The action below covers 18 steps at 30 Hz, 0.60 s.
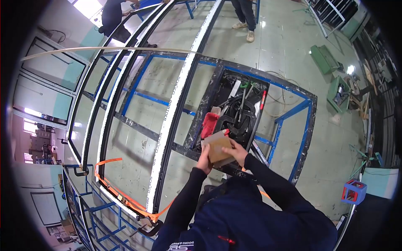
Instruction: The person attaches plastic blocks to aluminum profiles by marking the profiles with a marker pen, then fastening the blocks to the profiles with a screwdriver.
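Observation:
My left hand (pixel 204 160) has its fingers closed on the left edge of a brown rectangular piece (pixel 219 151), flat-faced with a paler grey strip along its far side. From the right, my right hand (pixel 237 153) grips the same piece, with fingers lying over its face. Whether it is cardboard or wood I cannot tell. Just beyond it lies a tray of tools (pixel 226 90), holding black clamps (pixel 238 119) and a green-handled tool (pixel 244 85). Red gloves (pixel 210 122) rest at the tray's left side. A long bar with a red handle (pixel 263 99) lies along the right side.
Long frame profiles with white printed film (pixel 169 121) run across a blue and black metal stand (pixel 307 100). An orange strap (pixel 125 201) wraps the near frame end, beside a clamp (pixel 150 228). Two people (pixel 245 14) stand at the far side. Green boxes (pixel 324 60) sit on the floor at right.

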Motion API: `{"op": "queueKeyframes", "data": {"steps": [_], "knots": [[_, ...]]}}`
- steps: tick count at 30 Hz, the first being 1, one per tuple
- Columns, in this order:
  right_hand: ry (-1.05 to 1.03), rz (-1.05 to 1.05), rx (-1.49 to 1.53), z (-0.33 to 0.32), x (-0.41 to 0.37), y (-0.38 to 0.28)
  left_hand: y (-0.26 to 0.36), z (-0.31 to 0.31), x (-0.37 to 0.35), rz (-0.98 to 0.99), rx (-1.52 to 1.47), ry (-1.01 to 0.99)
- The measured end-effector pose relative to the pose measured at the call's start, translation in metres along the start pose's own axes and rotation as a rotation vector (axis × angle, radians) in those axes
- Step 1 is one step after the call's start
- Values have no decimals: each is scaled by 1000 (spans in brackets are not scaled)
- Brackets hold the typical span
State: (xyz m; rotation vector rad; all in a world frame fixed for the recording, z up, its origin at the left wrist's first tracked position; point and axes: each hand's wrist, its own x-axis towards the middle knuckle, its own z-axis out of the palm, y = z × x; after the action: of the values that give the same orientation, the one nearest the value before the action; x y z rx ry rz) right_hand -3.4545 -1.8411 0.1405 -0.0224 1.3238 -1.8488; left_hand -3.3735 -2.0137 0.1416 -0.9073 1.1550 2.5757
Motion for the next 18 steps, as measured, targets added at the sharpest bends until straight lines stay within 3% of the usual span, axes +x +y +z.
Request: {"op": "queueKeyframes", "data": {"steps": [1, 4, 7, 10, 14, 17, 18], "knots": [[3, 85, 123, -11, 5, 6, -4, 0, 12, -30, -85, -73], [118, 117, 300, -31, 17, 21, -17, 6, 32, 25, -113, 49], [255, 144, 192, -46, 23, 30, -52, -26, 58, 255, 178, 316], [344, 366, 271, -53, 33, 40, -57, -34, 50, 311, 154, 387], [371, 224, 395, -52, 32, 49, -56, -31, 44, 425, 266, 472], [394, 187, 311, -59, 32, 49, -60, -40, 44, 459, 462, 532], [417, 176, 214, -63, 34, 51, -61, -43, 45, 466, 397, 535]]}}
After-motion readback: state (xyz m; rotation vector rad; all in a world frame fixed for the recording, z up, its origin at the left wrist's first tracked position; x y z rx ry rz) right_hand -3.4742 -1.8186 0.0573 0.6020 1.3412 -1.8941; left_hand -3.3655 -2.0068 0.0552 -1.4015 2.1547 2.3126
